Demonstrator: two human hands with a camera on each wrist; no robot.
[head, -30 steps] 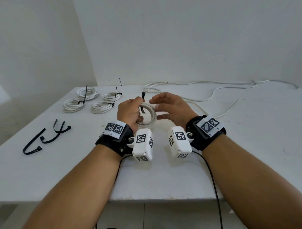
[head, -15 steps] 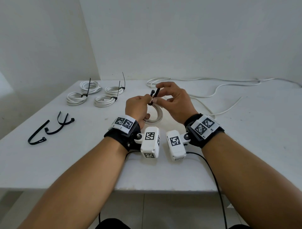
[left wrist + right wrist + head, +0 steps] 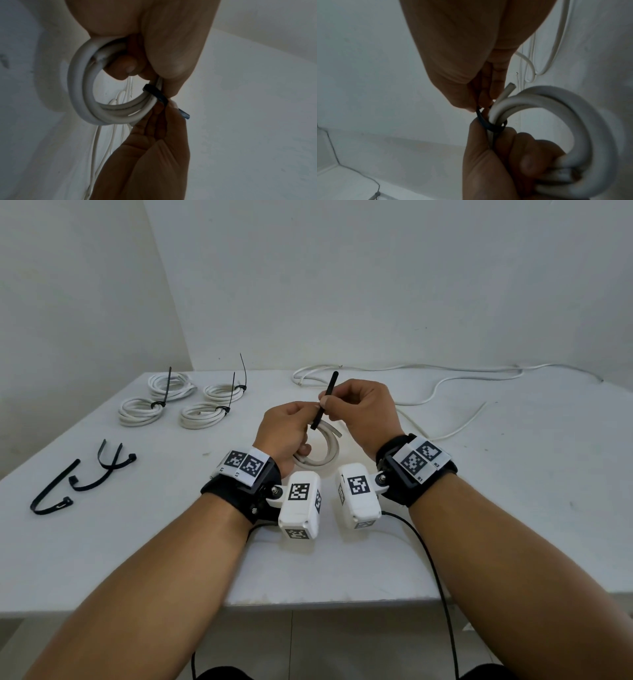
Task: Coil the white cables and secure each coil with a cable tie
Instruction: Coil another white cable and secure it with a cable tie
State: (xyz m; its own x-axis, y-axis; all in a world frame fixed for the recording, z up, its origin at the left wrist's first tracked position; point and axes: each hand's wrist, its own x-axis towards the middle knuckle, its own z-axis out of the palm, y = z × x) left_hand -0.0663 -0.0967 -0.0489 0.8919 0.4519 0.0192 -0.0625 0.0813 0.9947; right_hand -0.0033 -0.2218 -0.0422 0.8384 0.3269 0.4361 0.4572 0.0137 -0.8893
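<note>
My left hand point(image 3: 291, 426) grips a small coil of white cable point(image 3: 325, 451) just above the white table point(image 3: 513, 491), fingers curled through the loop. A black cable tie point(image 3: 325, 400) wraps round the coil; its tail sticks up and away. My right hand point(image 3: 356, 409) pinches that tail between thumb and fingers. In the left wrist view the black cable tie point(image 3: 155, 94) loops the coil point(image 3: 82, 94) beside my fingertips. The right wrist view has the cable tie point(image 3: 489, 125) encircling the strands of the coil point(image 3: 573, 108), with one cut cable end poking out.
Several tied coils point(image 3: 178, 402) lie at the back left, tie tails standing up. Loose black ties point(image 3: 82, 477) lie at the left edge. Uncoiled white cable point(image 3: 445, 392) trails across the back right. A black wire point(image 3: 438, 577) runs off the near edge.
My right hand moved from beside the coil to the tie and has drawn its tail up and out, so a longer length now sticks up. The left hand keeps holding the coil.
</note>
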